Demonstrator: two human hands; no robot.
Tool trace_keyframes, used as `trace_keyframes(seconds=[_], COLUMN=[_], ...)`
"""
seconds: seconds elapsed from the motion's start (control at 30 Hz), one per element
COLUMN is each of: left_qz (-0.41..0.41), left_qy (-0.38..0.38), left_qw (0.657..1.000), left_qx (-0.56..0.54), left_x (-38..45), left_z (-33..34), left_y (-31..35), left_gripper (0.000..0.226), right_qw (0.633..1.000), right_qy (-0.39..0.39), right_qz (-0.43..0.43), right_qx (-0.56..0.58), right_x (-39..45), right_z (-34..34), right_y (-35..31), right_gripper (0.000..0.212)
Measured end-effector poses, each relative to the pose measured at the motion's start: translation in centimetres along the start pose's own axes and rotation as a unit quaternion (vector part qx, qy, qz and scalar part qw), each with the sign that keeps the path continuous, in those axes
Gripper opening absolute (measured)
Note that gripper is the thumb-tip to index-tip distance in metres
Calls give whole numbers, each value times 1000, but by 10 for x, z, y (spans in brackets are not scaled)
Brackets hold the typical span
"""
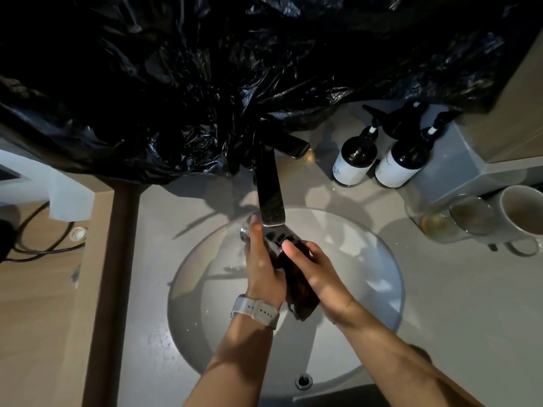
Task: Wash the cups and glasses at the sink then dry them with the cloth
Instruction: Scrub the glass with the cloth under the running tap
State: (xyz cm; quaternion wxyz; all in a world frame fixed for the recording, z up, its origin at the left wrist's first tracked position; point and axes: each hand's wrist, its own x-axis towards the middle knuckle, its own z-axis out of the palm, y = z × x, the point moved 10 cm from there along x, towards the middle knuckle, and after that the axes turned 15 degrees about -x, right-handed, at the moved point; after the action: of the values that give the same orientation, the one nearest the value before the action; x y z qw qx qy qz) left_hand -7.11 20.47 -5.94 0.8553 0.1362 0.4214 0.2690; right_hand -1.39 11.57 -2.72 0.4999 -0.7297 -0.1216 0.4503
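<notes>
While it is held over the round grey basin [379,277] just below the tip of the flat dark metal tap [269,189], the clear drinking glass [271,235] lies tilted on its side, mouth apparently toward the right. That pose seems chosen so a cloth can reach inside while drips fall into the bowl. The left hand [261,265] wraps the glass from the left, fingers running along its wall up toward the base, clamping it steady. The right hand [311,270] grips a dark brown cloth [299,292], thumb pressed against the glass near the rim; the cloth bunches between both palms and its loose end hangs toward the wrists. Whether water is running cannot be told. My judgement: this glass is being wiped dry or scrubbed, and others are not yet done.

To the right on the pale grey desk [440,304] stand two more clear glasses [452,218] and a white ceramic mug [520,210], close together, within easy reach. Behind them are two dark pump bottles with white labels [379,160]. Crumpled black plastic sheeting [235,69] covers the wall above the tap.
</notes>
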Motion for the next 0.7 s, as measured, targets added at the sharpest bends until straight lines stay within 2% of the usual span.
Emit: trace_keyframes(seconds=[0.1, 0.23, 0.33, 0.4, 0.43, 0.53, 0.63, 0.7], left_qz=[44, 110, 171, 194, 180, 140, 115, 70], left_qy=[11, -29, -74, -101, -122, -156, -78, -29], left_qw=[999, 979, 932, 894, 889, 902, 949, 976], left_qx=[30, 171, 311, 390, 404, 377, 282, 204], left_x=[-12, -21, -22, -23, -24, -27, -20, -11], left_z=[2, 7, 9, 12, 14, 22, 10, -7], left_y=[7, 32, 59, 71, 68, 60, 61, 52], left_gripper=[34, 31, 44, 29, 24, 26, 29, 32], right_qw=[998, 999, 999, 1000, 1000, 999, 998, 995], right_qy=[16, 0, 16, 9, 3, 18, 49, 73], right_qz=[41, 32, 19, 14, 14, 25, 13, -66], right_qx=[34, 33, 22, -13, -25, -10, 39, -11], right_x=[6, 6, 9, 11, 13, 14, 12, 4], right_z=[-1, 1, -10, -12, -11, -7, -11, -17], right_y=[8, 9, 8, 4, 4, -4, -10, -17], right_gripper=[63, 61, 56, 51, 48, 35, 27, 27])
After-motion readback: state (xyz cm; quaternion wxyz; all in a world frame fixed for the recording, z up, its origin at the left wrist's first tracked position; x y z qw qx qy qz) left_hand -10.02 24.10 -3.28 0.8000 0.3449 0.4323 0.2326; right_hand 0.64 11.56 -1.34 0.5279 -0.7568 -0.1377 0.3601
